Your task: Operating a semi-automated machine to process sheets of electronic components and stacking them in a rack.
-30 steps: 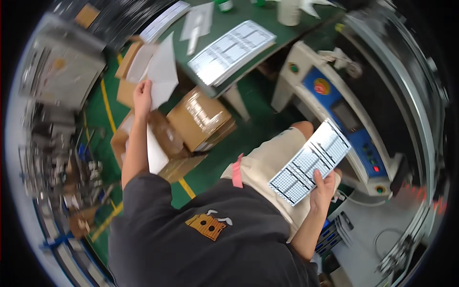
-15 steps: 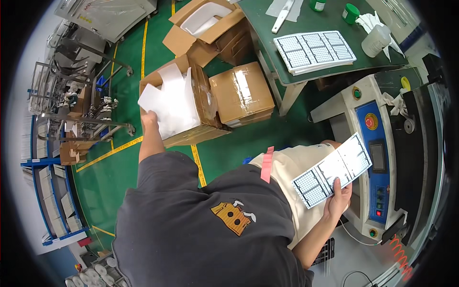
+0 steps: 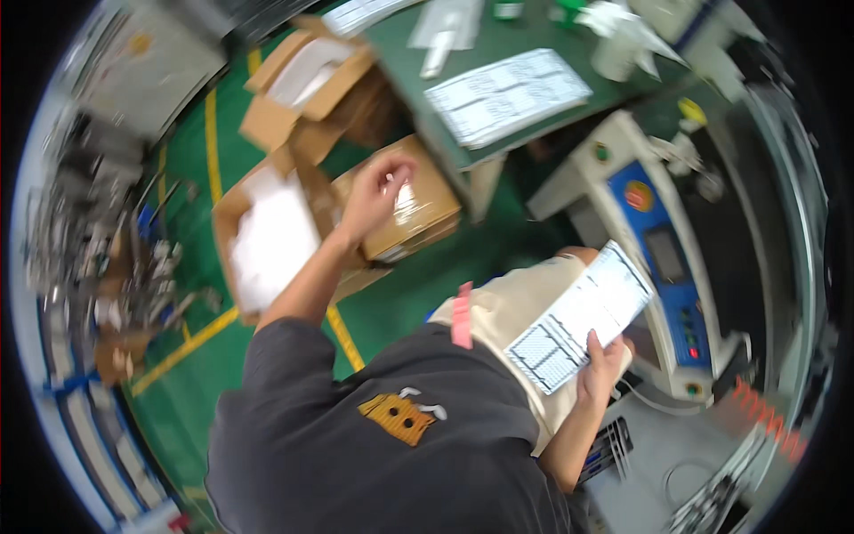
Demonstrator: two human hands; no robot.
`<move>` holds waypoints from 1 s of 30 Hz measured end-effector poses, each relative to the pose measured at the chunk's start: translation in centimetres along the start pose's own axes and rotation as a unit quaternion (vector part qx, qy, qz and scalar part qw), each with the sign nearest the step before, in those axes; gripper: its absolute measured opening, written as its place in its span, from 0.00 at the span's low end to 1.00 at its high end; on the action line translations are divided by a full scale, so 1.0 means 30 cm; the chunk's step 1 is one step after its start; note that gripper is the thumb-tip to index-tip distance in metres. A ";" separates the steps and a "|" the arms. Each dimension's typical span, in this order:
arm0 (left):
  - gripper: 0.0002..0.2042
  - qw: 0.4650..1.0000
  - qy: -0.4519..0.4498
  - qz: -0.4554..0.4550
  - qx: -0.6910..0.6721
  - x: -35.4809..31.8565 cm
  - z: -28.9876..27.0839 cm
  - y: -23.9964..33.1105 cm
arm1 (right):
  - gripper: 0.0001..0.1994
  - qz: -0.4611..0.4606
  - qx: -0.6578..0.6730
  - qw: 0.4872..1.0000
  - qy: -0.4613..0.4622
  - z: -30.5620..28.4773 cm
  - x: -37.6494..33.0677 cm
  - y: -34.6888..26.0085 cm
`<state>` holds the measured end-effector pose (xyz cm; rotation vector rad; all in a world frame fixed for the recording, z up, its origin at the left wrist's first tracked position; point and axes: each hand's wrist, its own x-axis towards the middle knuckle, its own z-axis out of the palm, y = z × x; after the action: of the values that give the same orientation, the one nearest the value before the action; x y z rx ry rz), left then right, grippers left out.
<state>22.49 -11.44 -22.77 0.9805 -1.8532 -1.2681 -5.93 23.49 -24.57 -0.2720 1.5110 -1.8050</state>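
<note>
My right hand grips a thin white panel with black grid markings, thumb on top, held tilted in front of my light shorts. My left hand is raised over a taped cardboard box. Its fingers are loosely curled with a gap at the thumb, and I see nothing in it; motion softens the detail. Left of that hand stands an open cardboard box with white sheets inside. A stack of similar gridded panels lies on the green table.
A machine with a blue control panel and red button stands at my right. Behind the boxes is another open carton with white contents. A white-handled tool and a white bottle are on the table. Racks line the left.
My left hand has left the white sheets in the open box and swung up and right, over the taped box. My right hand still holds the panel. The view has shifted.
</note>
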 end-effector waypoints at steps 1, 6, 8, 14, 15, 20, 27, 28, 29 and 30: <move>0.10 0.996 -0.058 -0.001 -0.070 -0.010 0.116 0.069 | 0.21 -0.011 0.011 1.000 0.000 0.006 -0.004 -0.016; 0.22 0.838 -0.326 -0.126 -0.419 -0.146 0.617 0.209 | 0.18 -0.102 0.104 0.987 0.061 0.006 -0.059 -0.112; 0.24 0.736 -0.334 -0.269 -0.524 -0.219 0.762 0.259 | 0.17 -0.142 0.132 0.974 0.116 -0.003 -0.080 -0.166; 0.23 0.625 -0.398 -0.353 -0.571 -0.346 1.013 0.436 | 0.17 -0.247 0.159 0.914 0.278 -0.081 -0.121 -0.269; 0.23 0.684 -0.435 -0.298 -0.504 -0.354 1.034 0.416 | 0.17 -0.256 0.126 0.913 0.293 -0.084 -0.122 -0.267; 0.22 0.727 -0.457 -0.249 -0.448 -0.202 1.022 0.404 | 0.17 -0.317 -0.063 0.887 0.330 -0.208 -0.098 -0.368; 0.21 0.769 -0.394 -0.269 -0.425 0.019 0.747 0.273 | 0.20 -0.410 -0.621 0.601 0.292 -0.355 0.166 -0.927; 0.21 0.773 -0.386 -0.267 -0.426 0.006 0.725 0.252 | 0.20 -0.414 -0.619 0.604 0.284 -0.368 0.235 -0.978; 0.21 0.773 -0.391 -0.279 -0.415 -0.008 0.704 0.224 | 0.23 -0.400 -0.642 0.591 0.280 -0.375 0.306 -1.025; 0.20 0.772 -0.395 -0.291 -0.404 -0.023 0.688 0.194 | 0.26 -0.386 -0.665 0.577 0.275 -0.381 0.377 -1.072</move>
<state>4.09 -0.39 -23.45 0.5327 -1.1927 -2.8773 -33.62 25.28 -1.71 -1.3440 3.3967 -0.7369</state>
